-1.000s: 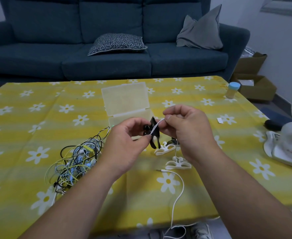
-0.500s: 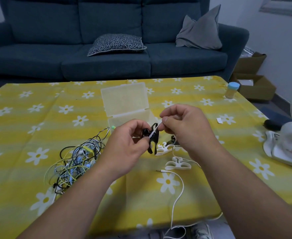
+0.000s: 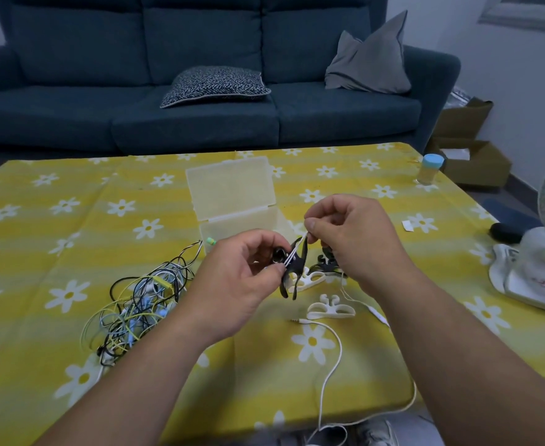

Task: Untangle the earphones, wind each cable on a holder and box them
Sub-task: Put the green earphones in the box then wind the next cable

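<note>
Tangle [image 3: 142, 300]: left of the box [image 3: 232, 188], nearer the person; it had not moved.
Left hand [image 3: 242, 275]: just before the box, gripped the black holder [image 3: 300, 268].
Right hand [image 3: 351, 239]: at the box's near right corner, pinched the white cable [image 3: 298, 247].
Cable: looped a second earlier, it was drawn taut across the holder.
Meaning: winding had barely begun.

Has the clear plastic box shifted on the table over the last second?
No. The box keeps its place against the daisies printed on the tablecloth around it.
</note>
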The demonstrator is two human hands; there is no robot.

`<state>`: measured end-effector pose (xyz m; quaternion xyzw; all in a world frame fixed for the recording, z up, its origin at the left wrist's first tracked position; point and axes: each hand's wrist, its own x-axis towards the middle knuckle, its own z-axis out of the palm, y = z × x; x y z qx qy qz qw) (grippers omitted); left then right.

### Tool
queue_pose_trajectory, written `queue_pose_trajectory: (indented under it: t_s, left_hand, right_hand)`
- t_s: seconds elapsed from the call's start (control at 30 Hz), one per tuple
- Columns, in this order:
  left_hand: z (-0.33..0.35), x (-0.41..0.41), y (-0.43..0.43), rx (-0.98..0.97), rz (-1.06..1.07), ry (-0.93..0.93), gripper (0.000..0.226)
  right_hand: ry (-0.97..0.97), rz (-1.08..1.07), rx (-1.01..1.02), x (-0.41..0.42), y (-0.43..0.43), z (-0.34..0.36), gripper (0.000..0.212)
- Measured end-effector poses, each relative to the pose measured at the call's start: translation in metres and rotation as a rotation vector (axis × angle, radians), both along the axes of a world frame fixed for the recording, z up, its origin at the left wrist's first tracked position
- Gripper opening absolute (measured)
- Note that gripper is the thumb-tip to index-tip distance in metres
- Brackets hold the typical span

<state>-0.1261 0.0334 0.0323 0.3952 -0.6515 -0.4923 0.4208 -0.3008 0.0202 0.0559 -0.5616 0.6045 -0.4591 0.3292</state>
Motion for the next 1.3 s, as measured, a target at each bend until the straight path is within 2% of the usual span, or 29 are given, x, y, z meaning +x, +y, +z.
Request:
queue_pose_trajectory:
  t_s: [0.17, 0.27, 0.57, 0.87, 1.0, 1.3]
  left_hand:
    - [0.002, -0.001, 0.001, 0.020, 0.061, 0.113, 0.024]
    - [0.004, -0.002, 0.000, 0.000, 0.136, 0.158, 0.021]
    - [0.008, 0.002, -0.005, -0.078, 0.435, 0.151, 0.018]
    - [0.011, 0.008, -0.006, 0.027, 0.392, 0.265, 0.019]
    - [0.009, 0.008, -0.008, 0.004, 0.371, 0.268, 0.021]
    - [0.011, 0.007, -0.009, -0.079, 0.413, 0.214, 0.023]
  right_hand:
    - [-0.050, 0.022, 0.074, 0.001, -0.001, -0.006, 0.013]
    - [-0.082, 0.116, 0.168, 0.009, 0.002, -0.009, 0.015]
    - [-0.082, 0.323, 0.286, 0.030, 0.009, -0.017, 0.025]
    - [-0.059, 0.347, 0.245, 0.029, 0.011, -0.015, 0.022]
    - [-0.025, 0.339, 0.223, 0.028, 0.011, -0.014, 0.022]
    - [-0.086, 0.326, 0.219, 0.025, 0.013, -0.010, 0.026]
